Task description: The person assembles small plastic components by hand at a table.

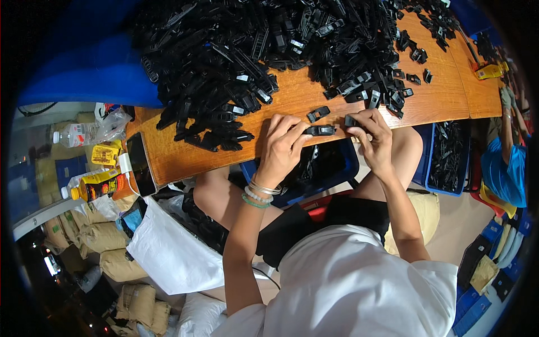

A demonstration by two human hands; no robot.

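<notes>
My left hand is at the table's near edge, its thumb and fingers closed on the end of a small oblong black plastic part. To its right, my right hand pinches a smaller black plastic piece between thumb and fingers. A gap separates the two pieces. Just beyond them, a loose black plastic part with an opening in it lies on the wooden table. Large heaps of similar black parts cover the far side, and some have pale faces.
Below the table edge stand a blue bin and, farther right, another blue bin of black parts. A phone lies at the left end, near bottles. A co-worker in blue sits at far right. Sacks fill the lower left.
</notes>
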